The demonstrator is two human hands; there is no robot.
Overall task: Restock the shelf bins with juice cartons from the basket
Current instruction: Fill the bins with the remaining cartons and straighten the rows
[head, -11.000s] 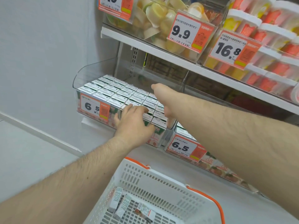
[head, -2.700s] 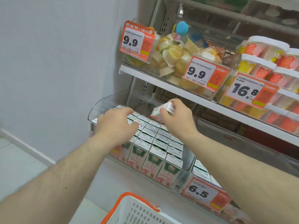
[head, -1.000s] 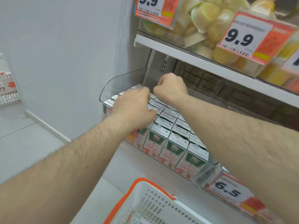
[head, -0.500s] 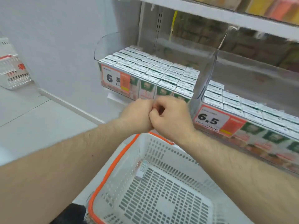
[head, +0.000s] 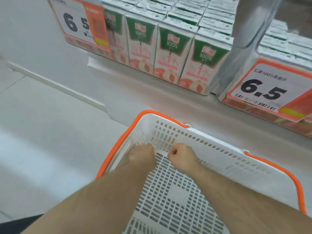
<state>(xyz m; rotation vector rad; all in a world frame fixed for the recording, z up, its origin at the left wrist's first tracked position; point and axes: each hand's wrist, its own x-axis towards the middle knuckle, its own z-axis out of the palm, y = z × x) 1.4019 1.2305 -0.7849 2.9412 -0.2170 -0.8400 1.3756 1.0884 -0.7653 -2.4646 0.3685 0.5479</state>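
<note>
One white perforated plastic basket with an orange rim [head: 217, 150] is counted. Two clear plastic shelf bins [head: 243, 31] are visible. Two orange-and-white price tags marked 6.5 [head: 263, 92] are displayed. Four green-and-white juice cartons [head: 173, 53] are counted in the front row; rows behind are blurred.

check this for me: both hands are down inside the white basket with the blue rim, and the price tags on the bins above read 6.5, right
One thing is off: the basket's rim is orange, not blue, as the head view shows. The rest holds: the left hand and right hand are down inside the white basket, and the price tags on the bins above read 6.5.
</note>
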